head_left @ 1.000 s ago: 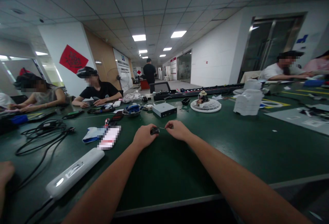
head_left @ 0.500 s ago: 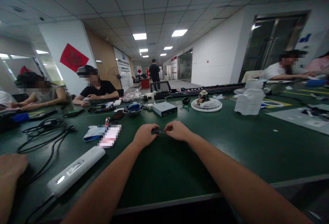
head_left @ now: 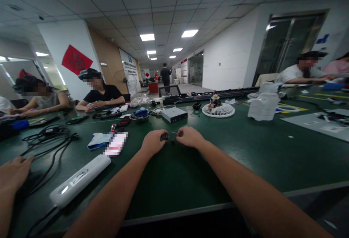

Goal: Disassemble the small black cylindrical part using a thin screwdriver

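My left hand (head_left: 153,142) is closed around a small dark rounded part (head_left: 164,136) with a shiny surface; its exact kind is too small to tell. Across a narrow gap, my right hand (head_left: 190,137) pinches a thin pale metal piece (head_left: 173,133) that points toward the left hand. Between and just below the fingertips is a tiny dark piece (head_left: 172,141). Beyond both hands stands a grey metal box like a disc drive (head_left: 173,114).
A white power strip (head_left: 80,180) and coiled black cables (head_left: 51,139) lie left, near another person's hand (head_left: 16,174). Behind are a bowl with blue material (head_left: 140,115), a white fan grille (head_left: 218,110) and a white plastic housing (head_left: 263,107). Co-workers sit around the table.
The thin metal piece in my right hand has come away from the dark part, and a tiny dark piece now shows below. The other person's hand at left has shifted slightly.
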Demonstrator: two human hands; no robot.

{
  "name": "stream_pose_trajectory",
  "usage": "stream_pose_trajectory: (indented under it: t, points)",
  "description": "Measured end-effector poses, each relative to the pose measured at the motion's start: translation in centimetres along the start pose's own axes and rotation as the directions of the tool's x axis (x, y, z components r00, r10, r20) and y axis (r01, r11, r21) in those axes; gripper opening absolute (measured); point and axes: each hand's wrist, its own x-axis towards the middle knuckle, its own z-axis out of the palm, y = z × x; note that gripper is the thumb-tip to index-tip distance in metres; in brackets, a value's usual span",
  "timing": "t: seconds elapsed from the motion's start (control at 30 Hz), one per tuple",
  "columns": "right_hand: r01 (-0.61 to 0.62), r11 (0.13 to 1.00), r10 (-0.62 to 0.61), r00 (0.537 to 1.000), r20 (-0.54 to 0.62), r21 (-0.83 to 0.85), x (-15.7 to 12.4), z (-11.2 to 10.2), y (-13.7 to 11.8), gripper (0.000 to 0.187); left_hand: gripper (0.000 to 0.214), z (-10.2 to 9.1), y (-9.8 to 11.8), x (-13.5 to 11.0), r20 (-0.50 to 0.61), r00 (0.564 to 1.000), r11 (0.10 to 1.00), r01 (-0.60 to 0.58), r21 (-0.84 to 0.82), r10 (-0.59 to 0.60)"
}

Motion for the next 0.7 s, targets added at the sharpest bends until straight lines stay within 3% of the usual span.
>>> stream_pose_trajectory:
  t: [0.17,0.37,0.7]
  points:
    - [-0.018,0.999,0.018,1.0,-0.017,0.039,0.1,0.7,-0.1,0.035,0.026,-0.1,-0.2,-0.1,0.034,0.992,0.992,0.122,0.026,-0.123]
    - [-0.008,0.994,0.002,0.998,0.056,0.108,0.3,1.4,-0.4,0.023,0.027,0.0,-0.1,-0.1,0.051,0.987,0.987,0.154,0.036,-0.156]
    - [0.093,0.947,-0.078,0.995,-0.063,0.307,0.2,1.1,-0.3,0.014,0.03,0.6,0.0,-0.1,0.053,0.999,0.999,-0.008,-0.045,0.01]
